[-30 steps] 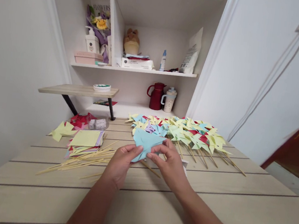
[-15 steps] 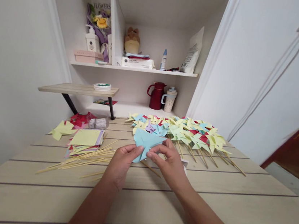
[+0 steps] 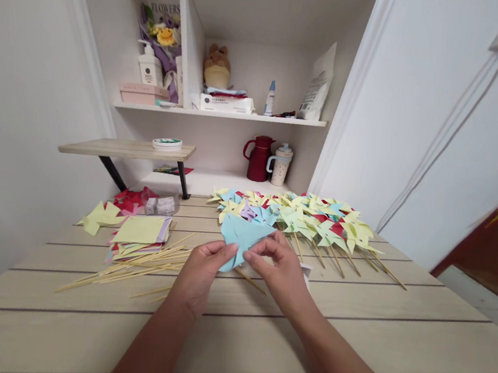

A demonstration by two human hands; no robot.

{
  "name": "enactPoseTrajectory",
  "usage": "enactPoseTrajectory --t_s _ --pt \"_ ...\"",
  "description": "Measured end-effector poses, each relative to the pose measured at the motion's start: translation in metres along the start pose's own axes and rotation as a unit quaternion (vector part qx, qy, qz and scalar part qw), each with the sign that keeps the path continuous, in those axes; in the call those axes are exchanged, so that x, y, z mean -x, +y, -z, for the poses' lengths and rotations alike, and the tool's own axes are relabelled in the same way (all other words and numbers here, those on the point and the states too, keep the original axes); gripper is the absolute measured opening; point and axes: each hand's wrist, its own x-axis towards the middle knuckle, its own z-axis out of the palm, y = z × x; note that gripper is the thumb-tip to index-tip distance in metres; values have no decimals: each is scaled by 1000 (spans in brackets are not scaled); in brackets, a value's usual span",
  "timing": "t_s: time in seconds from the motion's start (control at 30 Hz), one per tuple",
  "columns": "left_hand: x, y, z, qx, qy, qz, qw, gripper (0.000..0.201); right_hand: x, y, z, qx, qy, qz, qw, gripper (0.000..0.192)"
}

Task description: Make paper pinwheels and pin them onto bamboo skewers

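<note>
A light blue paper sheet (image 3: 243, 231), cut and partly folded like a pinwheel, is held up above the table between both hands. My left hand (image 3: 203, 268) pinches its lower left part, thumb on top. With thumb and fingers, my right hand (image 3: 278, 266) grips the right side and a lower flap near the middle. Behind the paper lies a row of finished paper pinwheels (image 3: 327, 232) in yellow, blue, green, red and purple on wooden sticks. Left of my left hand are loose wooden sticks (image 3: 129, 272) and a stack of coloured paper (image 3: 141, 231). One stick (image 3: 252, 281) lies under the hands.
A small raised wooden shelf (image 3: 122, 148) stands at the back left, with red paper (image 3: 132, 199) and a clear plastic box (image 3: 162, 205) near its legs. A red jug (image 3: 259, 159) and a cup (image 3: 281, 166) stand behind the pinwheels. A white object is partly hidden behind my right wrist.
The view has shifted slightly. Both hands keep hold of the blue paper, and its folds look nearly the same.
</note>
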Motion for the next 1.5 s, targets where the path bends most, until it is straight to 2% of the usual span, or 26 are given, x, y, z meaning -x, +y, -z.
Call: enactPoseTrajectory --t_s 0.37,0.6,0.73,0.83,0.93,1.03,1.1,1.23,1.5 --pt "0 0 2 -13 -10 9 1000 32 1 -1 1 2 -10 -7 1000 18" --pt "-2 -1 3 -49 15 6 999 31 2 0 0 25 -1 1 1000 19" --pt "-2 -1 4 -88 63 -12 994 29 1 2 1 8 39 29 999 8" --pt "-3 -1 4 -138 86 -24 986 26 0 2 5 23 85 62 994 21" --pt "-4 -1 4 -211 93 -59 971 20 -2 2 11 67 91 92 989 36" --pt "-5 0 4 -274 91 -117 950 18 -3 5 13 89 33 106 990 44" --pt "-5 0 3 -311 96 -155 933 18 -4 8 14 91 3 110 990 40" --pt "-5 -1 3 -376 101 -210 897 16 -6 13 13 85 -5 120 989 31" --pt "-5 -4 3 -485 75 -264 830 14 -6 7 13 116 -32 126 985 3"
